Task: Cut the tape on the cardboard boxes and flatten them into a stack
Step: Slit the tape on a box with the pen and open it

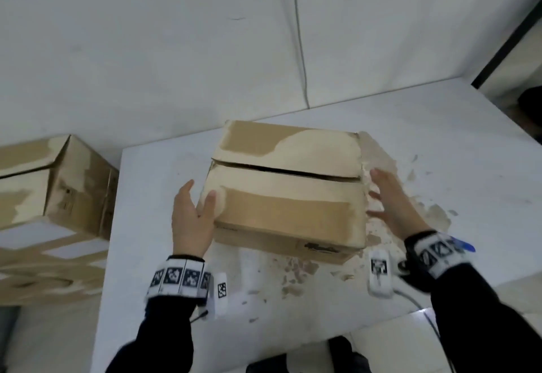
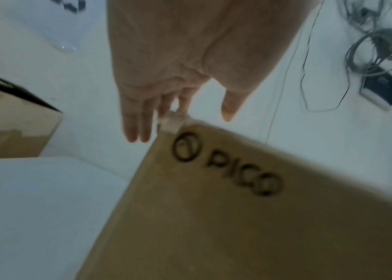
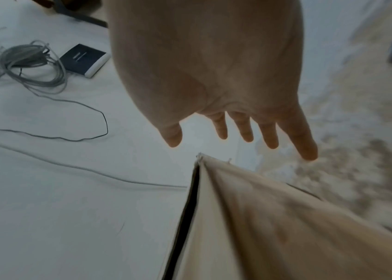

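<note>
Cardboard box sat on white table, top flaps shut w/ dark slit btwn them, "PICO" printed on one side per left wrist view. Left hand at box's left side, fingers straight, thumb on top edge. Right hand at right side, fingers spread & straight, holding nothing; contact w/ box unclear. Another box stood left of table on flattened cardboard. Brown scraps littered tabletop nr box.

dark sleeves, black-and-white marker wristbands
</note>
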{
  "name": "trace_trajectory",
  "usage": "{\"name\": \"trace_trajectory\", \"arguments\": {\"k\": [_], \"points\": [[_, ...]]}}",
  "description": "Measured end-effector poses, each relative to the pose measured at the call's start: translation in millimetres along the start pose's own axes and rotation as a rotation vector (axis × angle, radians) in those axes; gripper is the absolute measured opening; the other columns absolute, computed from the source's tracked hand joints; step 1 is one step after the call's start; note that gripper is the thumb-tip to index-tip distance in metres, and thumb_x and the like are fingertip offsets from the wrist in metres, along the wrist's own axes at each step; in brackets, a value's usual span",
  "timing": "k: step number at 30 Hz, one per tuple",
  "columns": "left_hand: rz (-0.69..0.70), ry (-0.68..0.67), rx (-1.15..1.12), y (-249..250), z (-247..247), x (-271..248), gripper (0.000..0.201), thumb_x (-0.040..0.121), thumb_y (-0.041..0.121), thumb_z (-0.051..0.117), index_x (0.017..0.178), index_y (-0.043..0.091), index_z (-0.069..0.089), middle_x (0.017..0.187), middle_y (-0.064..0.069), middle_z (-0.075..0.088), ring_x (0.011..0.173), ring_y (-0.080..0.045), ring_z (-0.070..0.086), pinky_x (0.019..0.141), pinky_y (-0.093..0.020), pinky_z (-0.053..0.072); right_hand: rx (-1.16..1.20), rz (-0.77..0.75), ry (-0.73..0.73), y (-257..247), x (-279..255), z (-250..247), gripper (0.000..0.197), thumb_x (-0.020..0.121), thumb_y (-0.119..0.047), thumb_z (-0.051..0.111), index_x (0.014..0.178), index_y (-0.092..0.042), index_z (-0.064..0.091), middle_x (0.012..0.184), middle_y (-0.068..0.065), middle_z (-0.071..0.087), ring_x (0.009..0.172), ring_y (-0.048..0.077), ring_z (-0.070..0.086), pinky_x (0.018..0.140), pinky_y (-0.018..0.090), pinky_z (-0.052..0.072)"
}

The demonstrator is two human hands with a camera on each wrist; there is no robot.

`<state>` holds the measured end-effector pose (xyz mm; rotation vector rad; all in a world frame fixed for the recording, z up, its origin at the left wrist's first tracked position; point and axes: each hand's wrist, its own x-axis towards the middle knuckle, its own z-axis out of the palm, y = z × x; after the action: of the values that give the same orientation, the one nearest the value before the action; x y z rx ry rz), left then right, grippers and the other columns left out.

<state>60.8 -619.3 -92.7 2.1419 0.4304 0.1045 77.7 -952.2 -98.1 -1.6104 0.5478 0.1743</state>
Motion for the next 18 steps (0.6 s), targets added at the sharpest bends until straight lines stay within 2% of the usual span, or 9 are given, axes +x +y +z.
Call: {"name": "trace_trajectory", "arguments": {"k": [2, 4, 6, 7, 9, 12, 13, 15, 18], "points": [[-0.053, 0.123, -0.058, 14, 9, -44, 0.056, 0.097, 0.032, 0.05, 0.146, 0.013, 0.029, 0.146, -0.006, 0.037, 0.131, -0.023, 0.039, 0.107, -0.037, 0.035, -0.003, -0.027, -0.065, -22, 35, -8, 0.056, 0.096, -0.048, 0.043, 0.146, -0.034, 0.021, 0.151, -0.009, 0.025, 0.137, 0.021, 0.028, 0.1, 0.052, 0.039], [-0.106, 0.003, -0.153, 33, 32, -87, 0.065, 0.096, 0.034, 0.05, 0.151, 0.016, 0.019, 0.152, 0.0, 0.029, 0.137, -0.017, 0.032, 0.109, -0.03, 0.029, 0.001, -0.052, -0.165, -33, 68, -8, 0.059, 0.097, -0.041, 0.044, 0.148, -0.037, 0.015, 0.156, -0.012, 0.018, 0.14, 0.017, 0.023, 0.103, 0.054, 0.037], [-0.134, -0.143, -0.227, 49, 59, -112, 0.077, 0.092, 0.036, 0.055, 0.152, 0.019, 0.01, 0.154, 0.009, 0.02, 0.14, -0.01, 0.024, 0.109, -0.023, 0.025, -0.048, -0.067, -0.26, -32, 82, -4, 0.051, 0.098, -0.032, 0.044, 0.146, -0.035, 0.024, 0.148, -0.008, 0.034, 0.137, 0.018, 0.033, 0.103, 0.053, 0.039], [-0.134, -0.162, -0.23, 55, 68, -112, 0.08, 0.091, 0.033, 0.058, 0.152, 0.019, 0.009, 0.149, 0.012, 0.022, 0.136, -0.007, 0.026, 0.107, -0.018, 0.027, -0.078, -0.088, -0.266, -27, 81, -5, 0.045, 0.098, -0.029, 0.045, 0.141, -0.03, 0.032, 0.138, -0.007, 0.045, 0.132, 0.02, 0.04, 0.1, 0.051, 0.042], [-0.143, -0.126, -0.147, 55, 72, -94, 0.081, 0.09, 0.025, 0.063, 0.152, 0.015, 0.01, 0.145, 0.011, 0.024, 0.128, -0.006, 0.031, 0.1, -0.013, 0.027, -0.078, -0.13, -0.171, -10, 66, -13, 0.038, 0.095, -0.024, 0.052, 0.131, -0.02, 0.04, 0.125, -0.002, 0.051, 0.12, 0.023, 0.049, 0.092, 0.041, 0.045], [-0.065, -0.086, 0.083, 42, 58, -61, 0.071, 0.092, 0.023, 0.06, 0.15, 0.013, 0.022, 0.158, -0.011, 0.014, 0.144, -0.021, 0.02, 0.116, -0.031, 0.02, -0.044, -0.13, -0.096, 24, 25, -35, 0.046, 0.087, -0.034, 0.064, 0.125, -0.019, 0.043, 0.119, -0.003, 0.053, 0.108, 0.02, 0.053, 0.077, 0.031, 0.043], [-0.001, -0.084, 0.162, 38, 55, -58, 0.065, 0.092, 0.024, 0.059, 0.149, 0.014, 0.027, 0.157, -0.014, 0.018, 0.145, -0.024, 0.019, 0.117, -0.036, 0.02, -0.027, -0.109, -0.12, 35, 14, -38, 0.053, 0.085, -0.041, 0.064, 0.129, -0.022, 0.041, 0.122, -0.004, 0.052, 0.111, 0.018, 0.052, 0.078, 0.031, 0.043], [0.125, -0.126, 0.221, 46, 62, -78, 0.066, 0.091, 0.035, 0.058, 0.148, 0.022, 0.029, 0.157, -0.011, 0.02, 0.145, -0.023, 0.017, 0.117, -0.04, 0.02, 0.016, -0.054, -0.155, 53, 3, -42, 0.063, 0.085, -0.05, 0.058, 0.14, -0.028, 0.035, 0.137, -0.009, 0.043, 0.124, 0.014, 0.044, 0.094, 0.038, 0.042], [0.205, -0.346, 0.454, 70, 93, -127, 0.095, 0.074, 0.078, 0.044, 0.149, 0.043, -0.004, 0.159, -0.002, -0.012, 0.147, -0.025, -0.009, 0.115, -0.06, 0.009, 0.065, -0.057, -0.115, 57, -6, -35, 0.065, 0.081, -0.057, 0.053, 0.139, -0.031, 0.039, 0.143, -0.01, 0.042, 0.131, 0.012, 0.039, 0.107, 0.044, 0.036]]}}
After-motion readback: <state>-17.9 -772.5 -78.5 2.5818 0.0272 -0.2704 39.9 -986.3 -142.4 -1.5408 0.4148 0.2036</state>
